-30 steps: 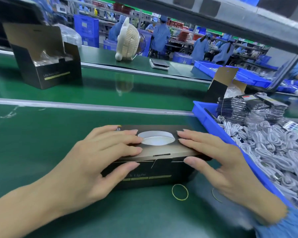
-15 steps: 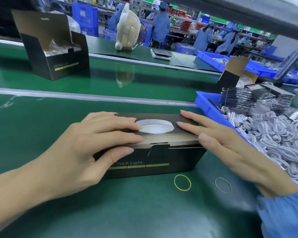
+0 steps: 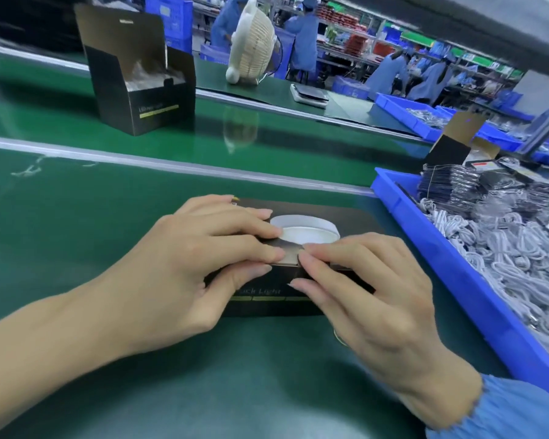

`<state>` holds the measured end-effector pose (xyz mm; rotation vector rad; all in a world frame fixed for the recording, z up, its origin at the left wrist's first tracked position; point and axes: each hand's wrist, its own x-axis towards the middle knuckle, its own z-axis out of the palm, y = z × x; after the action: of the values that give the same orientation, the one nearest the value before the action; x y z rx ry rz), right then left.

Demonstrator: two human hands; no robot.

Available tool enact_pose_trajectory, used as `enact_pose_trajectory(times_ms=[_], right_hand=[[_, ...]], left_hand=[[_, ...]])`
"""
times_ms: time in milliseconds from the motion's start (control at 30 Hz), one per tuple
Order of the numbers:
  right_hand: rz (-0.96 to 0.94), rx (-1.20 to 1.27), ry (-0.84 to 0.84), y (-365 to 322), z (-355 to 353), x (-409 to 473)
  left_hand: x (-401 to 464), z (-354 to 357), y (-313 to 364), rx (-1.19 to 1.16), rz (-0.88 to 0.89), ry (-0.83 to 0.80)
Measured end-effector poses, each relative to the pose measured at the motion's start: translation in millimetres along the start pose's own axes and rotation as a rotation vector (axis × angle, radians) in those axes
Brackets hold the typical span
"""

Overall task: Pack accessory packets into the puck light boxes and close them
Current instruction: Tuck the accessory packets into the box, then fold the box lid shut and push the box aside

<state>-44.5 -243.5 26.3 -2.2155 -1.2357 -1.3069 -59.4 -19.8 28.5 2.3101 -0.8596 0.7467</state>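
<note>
A black puck light box [image 3: 355,220] lies flat on the green table, lid down, its round white window [image 3: 308,231] facing up. My left hand [image 3: 200,264] lies over the box's left half, fingers straight on the lid, thumb against the front face. My right hand [image 3: 362,286] covers the right front part, fingertips pressing the lid's front edge near the tuck flap, meeting the left fingertips. Stacks of dark accessory packets [image 3: 476,188] sit in the blue bin [image 3: 425,229] at my right. A second box [image 3: 140,87] stands open on the far belt, plastic showing inside.
The blue bin also holds a heap of white coiled cables [image 3: 504,248]. Another open box [image 3: 457,141] stands behind the bin. A white fan [image 3: 251,55] and a scale [image 3: 309,95] sit on the far bench, with more blue bins [image 3: 403,114] and workers beyond. A rubber band [image 3: 339,339] peeks from under my right hand.
My right hand has slid from the box's right side to the lid's front edge, fingertips now meeting the left hand's. The view has shifted closer and the rubber bands are now mostly covered.
</note>
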Motion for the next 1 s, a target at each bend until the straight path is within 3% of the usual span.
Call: enact_pose_trajectory(times_ms=[133,267,367,500,633,800,867,1000], right_hand=[[0.098,-0.065,0.025,-7.9,1.0,-5.3],[0.444,0.269,-0.023,0.1,-5.2,5.5],[0.333,0.274,-0.075,8.5,-5.7,8.2],[0.206,0.154,0.015,4.4,0.9,-6.5],[0.302,0.219,0.022,1.5,1.3,-8.3],[0.623,0.425,-0.161,20.2,-5.4,18.6],[0.523,0.34,-0.27,29.5,-6.7,24.2],[0.052,0.008,-0.408,30.4,3.5,-1.7]], left_hand=[[-3.0,1.6,-2.6,-0.049,-0.011,-0.007],[-1.4,1.0,-3.8,-0.046,-0.011,-0.018],[0.1,-0.4,-4.0,-0.046,-0.008,-0.022],[-2.3,2.7,-2.7,-0.044,-0.019,0.001],[-3.5,4.1,-4.4,-0.058,-0.01,0.015],[-1.5,5.9,-4.5,-0.029,0.009,0.017],[-0.2,7.0,-6.7,-0.007,0.006,0.029],[-5.3,19.7,-3.2,0.088,0.009,0.13]])
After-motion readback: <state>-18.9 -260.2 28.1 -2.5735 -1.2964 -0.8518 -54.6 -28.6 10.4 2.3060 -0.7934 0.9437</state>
